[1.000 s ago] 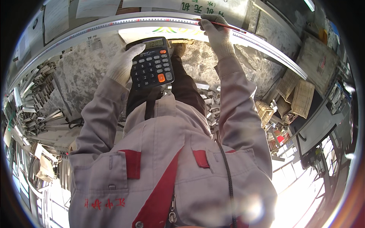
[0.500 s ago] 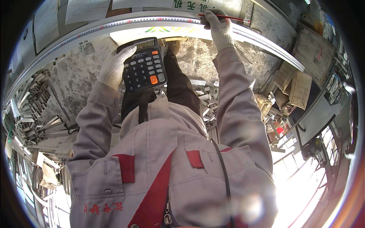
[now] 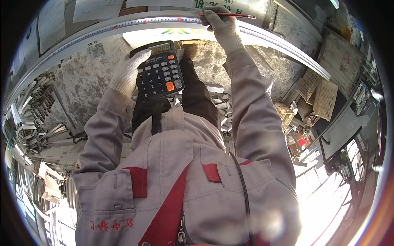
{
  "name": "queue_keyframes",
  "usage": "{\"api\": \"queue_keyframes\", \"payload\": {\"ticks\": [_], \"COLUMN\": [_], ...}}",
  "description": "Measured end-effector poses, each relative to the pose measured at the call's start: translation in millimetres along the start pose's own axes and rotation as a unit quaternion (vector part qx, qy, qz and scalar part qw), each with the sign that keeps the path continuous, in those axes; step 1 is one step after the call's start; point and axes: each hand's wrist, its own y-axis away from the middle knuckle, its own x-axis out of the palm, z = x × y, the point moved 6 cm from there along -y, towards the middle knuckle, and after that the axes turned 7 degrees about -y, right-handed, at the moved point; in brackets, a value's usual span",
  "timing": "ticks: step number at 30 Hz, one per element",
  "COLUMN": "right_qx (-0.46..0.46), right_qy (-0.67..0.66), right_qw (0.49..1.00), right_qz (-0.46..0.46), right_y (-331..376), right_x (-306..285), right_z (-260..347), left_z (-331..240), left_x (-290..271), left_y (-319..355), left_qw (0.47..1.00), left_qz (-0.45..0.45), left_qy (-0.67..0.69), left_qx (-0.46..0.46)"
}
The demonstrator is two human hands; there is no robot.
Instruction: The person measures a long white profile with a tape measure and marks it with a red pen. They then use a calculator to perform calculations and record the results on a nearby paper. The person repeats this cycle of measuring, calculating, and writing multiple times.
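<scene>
A white-gloved hand, my left hand [image 3: 128,73], is closed round the left side of a black calculator [image 3: 155,76] with grey and orange keys. Its thumb lies by the lit-up display, and the fingers beneath are hidden. My right hand [image 3: 222,28], also gloved, pinches a thin red pencil [image 3: 243,16] that lies nearly level across the fingers. That hand is over a long white measuring tape [image 3: 127,24], which runs along a pale bar beyond the calculator. Whether the pencil touches the tape I cannot tell.
Written paper sheets [image 3: 96,9] lie beyond the bar at the far left. Stacks of cut metal profiles [image 3: 39,102] fill the left side. Woven baskets [image 3: 325,98] stand at the right. My legs [image 3: 197,96] show below the bar, over a stained grey floor.
My right hand has shifted left along the tape with the pencil. The calculator and my left hand appear slightly farther right, and the view itself has moved a little.
</scene>
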Motion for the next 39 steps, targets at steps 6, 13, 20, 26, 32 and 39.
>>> {"api": "queue_keyframes", "payload": {"ticks": [6,13,20,26,32,39], "right_qx": [0.005,-0.032,-0.043,-0.037,-0.043,-0.058], "right_qy": [0.013,-0.065,-0.089,-0.053,-0.04,-0.048], "right_qw": [1.0,0.997,0.994,0.997,0.998,0.996], "right_qz": [0.016,0.039,0.052,0.034,0.034,0.04], "right_y": [-3,-7,-12,-9,-6,-7], "right_x": [16,36,43,50,56,55], "right_z": [6,2,-2,3,7,1], "left_z": [7,10,14,17,18,18], "left_x": [-8,-11,-10,-5,2,4], "left_y": [-8,-9,-11,-13,-12,-15], "left_qw": [1.0,1.0,0.999,0.999,0.999,0.999], "left_qz": [0.024,0.015,-0.013,0.025,0.014,0.012], "left_qy": [-0.006,-0.021,-0.031,0.011,0.03,0.014], "left_qx": [-0.001,-0.009,-0.005,-0.02,-0.019,-0.037]}}
